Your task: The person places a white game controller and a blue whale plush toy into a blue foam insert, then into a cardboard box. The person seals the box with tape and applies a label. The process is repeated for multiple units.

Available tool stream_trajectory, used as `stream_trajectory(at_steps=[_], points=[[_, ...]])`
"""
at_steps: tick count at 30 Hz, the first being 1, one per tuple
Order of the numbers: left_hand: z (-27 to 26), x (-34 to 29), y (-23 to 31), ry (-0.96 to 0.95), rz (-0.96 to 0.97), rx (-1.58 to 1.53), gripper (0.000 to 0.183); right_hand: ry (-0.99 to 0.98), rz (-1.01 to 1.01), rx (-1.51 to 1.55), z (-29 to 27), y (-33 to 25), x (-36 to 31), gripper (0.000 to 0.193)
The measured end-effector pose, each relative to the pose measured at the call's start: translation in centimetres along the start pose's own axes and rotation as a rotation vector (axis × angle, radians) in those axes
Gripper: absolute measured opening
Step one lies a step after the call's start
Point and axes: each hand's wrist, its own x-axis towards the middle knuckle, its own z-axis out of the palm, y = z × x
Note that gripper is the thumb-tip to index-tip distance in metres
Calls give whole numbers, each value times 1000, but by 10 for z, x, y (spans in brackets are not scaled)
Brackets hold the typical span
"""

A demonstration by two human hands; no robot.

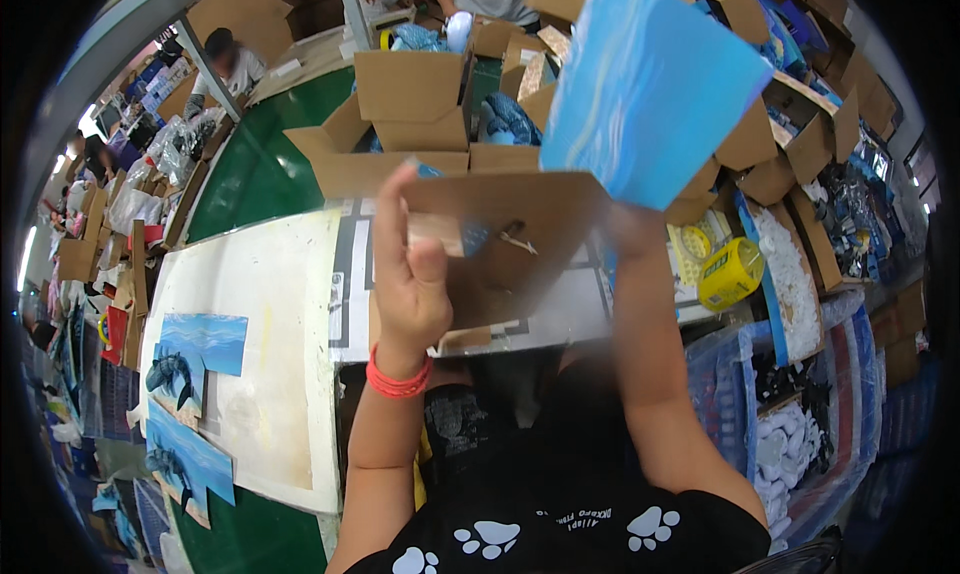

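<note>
Between my hands is a cardboard box (530, 259), its brown inside facing me, with a small slot or hole in one panel. A large blue panel with a wavy water print (645, 84) stands up from its right side. My left hand (415, 269), with red bands at the wrist, grips the box's left edge, fingers outside and thumb inside. At the box's right edge, by the lower corner of the blue panel, is my right hand (635, 229). Motion smears its fingers, so their grip is hidden.
Blue cut-outs with dark whale figures (175, 374) lie on the white board (275, 374) at left. Open cartons (415, 99) stand behind the box. To the right are a yellow bottle (732, 274) and a blue crate (725, 404) with white pieces. Other people work at the back.
</note>
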Motion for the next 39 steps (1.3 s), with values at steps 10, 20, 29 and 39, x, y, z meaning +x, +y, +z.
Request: stream_trajectory(at_steps=[10,20,29,39], points=[[17,-13,-21,50,193,235,57,-693,-480,-642,22,-75,35,79],[35,-1,-4,133,71,399,37,-625,-567,-899,44,-71,37,49],[46,-14,-5,259,46,153,24,-458,-720,-796,46,-49,22,37],[27,-22,38,60,-139,227,27,-237,-677,-802,29,-71,-13,31]])
